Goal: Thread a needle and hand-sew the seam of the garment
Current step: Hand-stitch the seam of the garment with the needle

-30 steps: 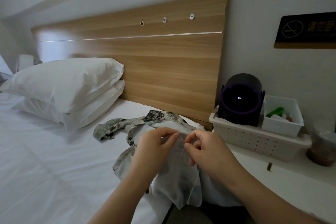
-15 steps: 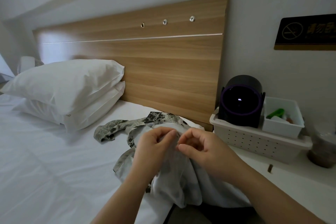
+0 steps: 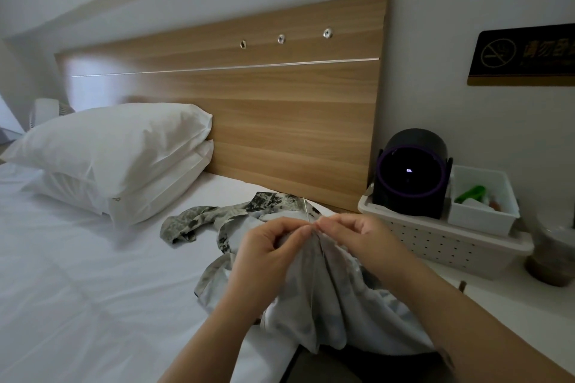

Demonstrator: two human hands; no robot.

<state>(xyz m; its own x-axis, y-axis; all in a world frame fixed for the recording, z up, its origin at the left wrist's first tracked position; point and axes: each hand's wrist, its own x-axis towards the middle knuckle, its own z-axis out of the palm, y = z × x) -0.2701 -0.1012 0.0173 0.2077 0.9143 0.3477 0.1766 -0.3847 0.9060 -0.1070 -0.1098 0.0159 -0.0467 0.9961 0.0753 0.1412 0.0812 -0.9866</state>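
Observation:
A grey-and-white patterned garment [image 3: 317,298] lies bunched on the white bed, turned pale side out under my hands. My left hand [image 3: 267,255] grips a fold of the cloth between thumb and fingers. My right hand [image 3: 357,236] pinches the cloth edge right against the left fingertips. A thin silver needle [image 3: 306,208] sticks up from the seam between the two hands, and a fine thread [image 3: 322,261] runs down the cloth below it. Whether my right fingers touch the needle's base is hidden.
Two white pillows [image 3: 118,152] are stacked at the left against the wooden headboard [image 3: 249,96]. At the right stands a white perforated basket [image 3: 435,236] holding a black round device [image 3: 410,174] and a small white bin [image 3: 482,199]. A cup [image 3: 553,252] stands further right.
My hands have drawn closer until their fingertips meet. The needle now stands upright above the seam, where before it lay between the fingers.

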